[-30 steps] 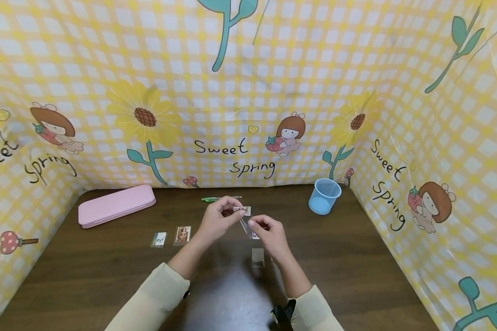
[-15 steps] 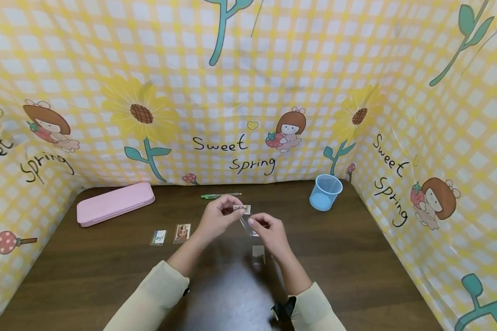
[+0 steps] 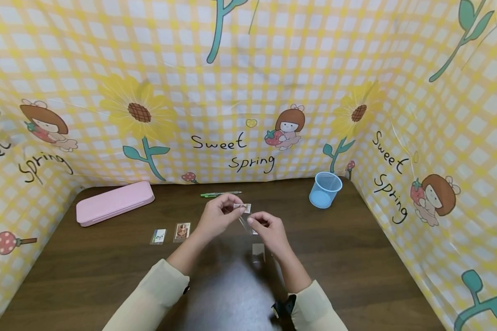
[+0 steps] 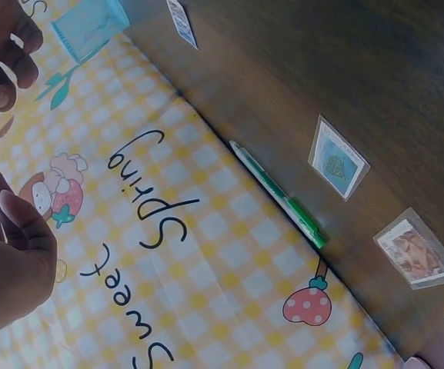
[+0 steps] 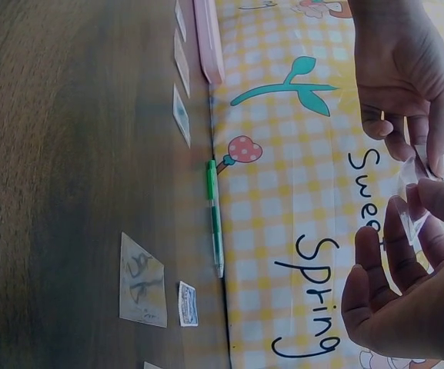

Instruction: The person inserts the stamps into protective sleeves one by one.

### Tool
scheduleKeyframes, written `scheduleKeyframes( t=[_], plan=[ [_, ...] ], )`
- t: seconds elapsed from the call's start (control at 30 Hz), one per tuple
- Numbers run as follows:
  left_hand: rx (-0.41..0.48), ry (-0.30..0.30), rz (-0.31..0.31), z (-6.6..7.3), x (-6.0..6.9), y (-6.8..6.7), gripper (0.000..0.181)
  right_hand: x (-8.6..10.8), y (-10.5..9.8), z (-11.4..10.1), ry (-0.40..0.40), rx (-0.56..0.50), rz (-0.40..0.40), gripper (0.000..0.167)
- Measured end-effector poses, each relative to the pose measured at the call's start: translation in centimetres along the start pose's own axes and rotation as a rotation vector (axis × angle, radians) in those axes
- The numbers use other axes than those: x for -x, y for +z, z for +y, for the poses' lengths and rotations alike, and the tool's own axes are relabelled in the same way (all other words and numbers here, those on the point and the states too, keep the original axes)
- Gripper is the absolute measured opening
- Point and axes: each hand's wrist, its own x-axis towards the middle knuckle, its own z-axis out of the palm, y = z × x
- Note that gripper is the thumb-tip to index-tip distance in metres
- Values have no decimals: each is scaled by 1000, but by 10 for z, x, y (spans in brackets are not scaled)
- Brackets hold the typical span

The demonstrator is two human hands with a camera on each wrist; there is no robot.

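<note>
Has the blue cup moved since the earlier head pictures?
No; the blue cup keeps its place relative to the back right corner of the table.

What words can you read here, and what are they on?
"Sweet Spring": back of the checked cloth.
"Sweet Spring": the cloth's right side.
"eet Spring": its left side, first word cut off by the picture edge.
Marks on the picture cards and the small card in the left hand: too small or blurred.

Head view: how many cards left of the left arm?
2: white card, then brown card to its right. The left wrist view's blue card is probably hidden by the left hand.
</note>
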Motion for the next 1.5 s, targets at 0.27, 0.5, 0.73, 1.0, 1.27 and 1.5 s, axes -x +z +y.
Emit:
scheduleKeyframes(
  t=[0.27,0.5,0.73,1.0,1.27,1.5],
  plan=[
    [-45,25,34,3,3,2,9,2,0,-1,6,-3,-1,13],
    [-56,61,54,3,5,1,9,3,-1,-3,-2,14,-7,13],
    [-60,100,63,3,5,2,9,4,-1,-4,-23,20,-6,14],
    [-111,160,74,2,8,4,9,5,-1,-6,-18,24,2,15],
    [-129,186,60,3,9,5,10,6,-3,-4,-25,20,2,16],
    [-129,132,3,6,7,2,11,7,-4,-3,-34,35,-3,15]
  ],
)
